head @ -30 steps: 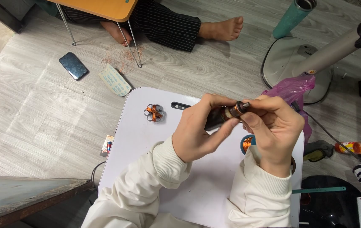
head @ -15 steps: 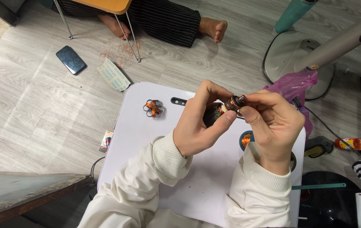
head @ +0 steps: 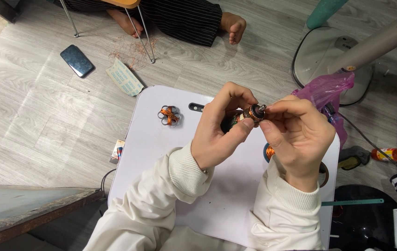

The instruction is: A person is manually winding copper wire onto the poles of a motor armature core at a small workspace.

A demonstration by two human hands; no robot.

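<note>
Head view: left hand (head: 217,135) and right hand (head: 298,139) both pinch one copper-wound rotor (head: 249,114) above the white surface (head: 161,153). One small coil (head: 169,115) lies on it. One phone (head: 77,60) on floor.

**The floor around my small white table**

I sit at a low white rounded-corner table (head: 152,153), and everything else lies around it on a pale grey wood-plank floor (head: 36,116), evenly lit. Beyond the table's far left corner lie a dark smartphone (head: 77,60) and a pale printed paper packet (head: 124,77), with loose copper wire strands (head: 133,50) near thin metal chair legs (head: 143,32). Past the far edge, another person's bare foot (head: 234,27) shows below striped dark trousers (head: 184,18). To the table's far right stands a grey round fan base (head: 319,56) with its slanting pole (head: 370,44). Near the table's left side juts a worn grey board (head: 26,209).
</note>
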